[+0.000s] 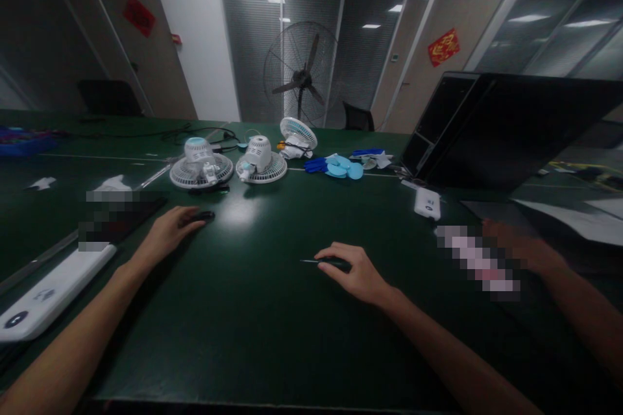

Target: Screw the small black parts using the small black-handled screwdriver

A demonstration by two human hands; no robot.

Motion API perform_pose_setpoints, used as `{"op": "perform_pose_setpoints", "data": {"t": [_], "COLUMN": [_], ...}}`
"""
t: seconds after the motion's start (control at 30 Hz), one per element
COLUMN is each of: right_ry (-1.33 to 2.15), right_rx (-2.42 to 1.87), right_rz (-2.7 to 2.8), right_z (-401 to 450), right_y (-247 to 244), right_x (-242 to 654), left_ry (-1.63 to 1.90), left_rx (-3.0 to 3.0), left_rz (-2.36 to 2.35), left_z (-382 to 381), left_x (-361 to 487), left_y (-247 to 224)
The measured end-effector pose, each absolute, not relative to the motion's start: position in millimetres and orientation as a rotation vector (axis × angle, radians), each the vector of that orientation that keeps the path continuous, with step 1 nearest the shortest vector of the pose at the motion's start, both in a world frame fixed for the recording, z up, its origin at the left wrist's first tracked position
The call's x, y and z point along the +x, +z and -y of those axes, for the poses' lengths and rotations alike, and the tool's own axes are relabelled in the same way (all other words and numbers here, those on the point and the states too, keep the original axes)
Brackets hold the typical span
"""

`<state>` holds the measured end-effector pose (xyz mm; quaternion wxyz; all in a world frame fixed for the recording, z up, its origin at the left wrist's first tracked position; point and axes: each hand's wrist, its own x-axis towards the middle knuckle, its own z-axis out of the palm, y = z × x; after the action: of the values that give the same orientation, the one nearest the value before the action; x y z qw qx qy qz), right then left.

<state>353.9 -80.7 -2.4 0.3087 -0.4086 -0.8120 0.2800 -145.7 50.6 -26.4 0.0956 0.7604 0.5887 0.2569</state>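
On the green table, my left hand (170,228) has its fingers closed round a small black object (203,216), left of the middle. My right hand (353,269), right of the middle, holds a screwdriver (335,263) with a dark handle; its thin metal shaft points left, low over the tabletop. Beyond my left hand, two white fan heads (201,165) (261,161) lie grille down. A third white fan head (298,137) leans farther back, its grille tilted up. Blue and light blue pieces (343,167) lie to the right of the fan heads.
Another person's hand (516,246) reaches in at the right, beside a pixelated object. A large black monitor (506,130) stands at the back right, with a white device (427,203) before it. A long white case (56,292) lies at the left. A blue tray (29,144) is at the far left.
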Motion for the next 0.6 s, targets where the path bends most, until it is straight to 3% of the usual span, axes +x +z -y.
{"op": "perform_pose_setpoints", "data": {"t": [0.37,0.6], "right_ry": [0.729,0.781], "right_rx": [-1.088,-1.086], "right_rz": [2.139,2.144], "right_z": [81.4,81.0], "right_y": [-3.3,-2.7], "right_x": [354.0,355.3], "left_ry": [0.557,0.842], "left_rx": [2.37,2.341], "left_rz": [-1.805,-1.78], "left_z": [-48.3,-56.5], "left_x": [-154.9,-135.9], "left_y": [-17.2,-18.2]}}
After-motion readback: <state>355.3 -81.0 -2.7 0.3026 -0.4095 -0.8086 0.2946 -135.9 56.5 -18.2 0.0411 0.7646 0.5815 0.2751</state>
